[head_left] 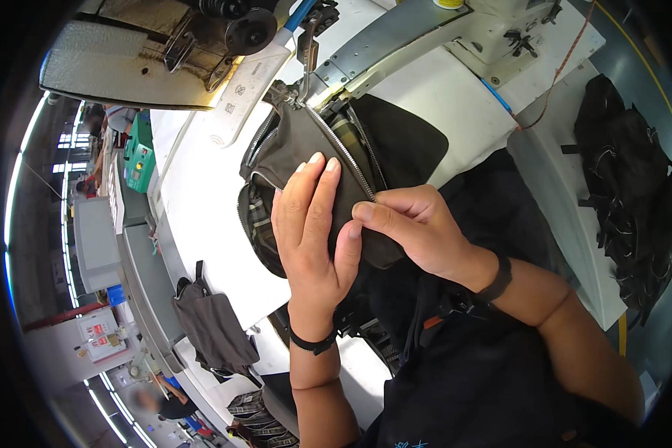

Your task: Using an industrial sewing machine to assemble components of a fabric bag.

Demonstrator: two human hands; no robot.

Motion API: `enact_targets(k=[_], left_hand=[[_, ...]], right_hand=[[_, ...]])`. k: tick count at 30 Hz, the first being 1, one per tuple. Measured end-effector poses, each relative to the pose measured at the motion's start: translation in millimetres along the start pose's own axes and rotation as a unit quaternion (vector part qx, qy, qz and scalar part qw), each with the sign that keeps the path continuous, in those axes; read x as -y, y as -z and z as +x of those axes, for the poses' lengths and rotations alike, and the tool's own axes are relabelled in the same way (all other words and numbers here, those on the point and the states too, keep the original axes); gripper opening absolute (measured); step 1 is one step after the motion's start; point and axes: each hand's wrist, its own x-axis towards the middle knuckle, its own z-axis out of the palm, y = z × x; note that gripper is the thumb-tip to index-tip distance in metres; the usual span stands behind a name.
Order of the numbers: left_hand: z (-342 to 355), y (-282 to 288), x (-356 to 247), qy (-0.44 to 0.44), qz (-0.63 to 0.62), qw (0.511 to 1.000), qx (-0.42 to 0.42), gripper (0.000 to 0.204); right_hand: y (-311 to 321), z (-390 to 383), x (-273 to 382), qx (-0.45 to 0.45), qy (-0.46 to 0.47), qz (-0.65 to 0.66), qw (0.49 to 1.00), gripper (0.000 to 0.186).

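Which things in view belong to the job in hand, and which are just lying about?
In the job:
dark bag, under the left hand
zipper, by the pinching right hand
sewing machine, beyond the bag

Lying about:
grey bag, left
dark heap, right
green box, far left

Cannot see the fabric of the zippered bag [300,136] under the left hand [306,224], near centre toward nine o'clock; cannot follow the sewing machine head [138,66] past the upper edge at eleven, nor the container [449,3] at one; cannot make out the blurred person [176,407] at seven.
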Motion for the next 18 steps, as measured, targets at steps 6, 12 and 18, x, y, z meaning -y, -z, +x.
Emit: enact_targets(k=[6,12,18], left_hand=[[6.9,4.4,-1.6,-0.008,-0.028,1.0,-0.01,0.056],[15.7,16.9,-4.8,-0.009,-0.017,1.0,0.005,0.055],[11.7,12.7,-2.6,-0.022,0.035,0.998,0.036,0.057]], right_hand=[[0.2,0.9,8.4,0.004,-0.037,0.029,0.999,0.036],[-6.9,-0.5,14.5,0.004,-0.035,0.096,0.995,0.031],[2.0,-2.4,14.1,-0.01,-0.038,0.037,0.999,0.032]])
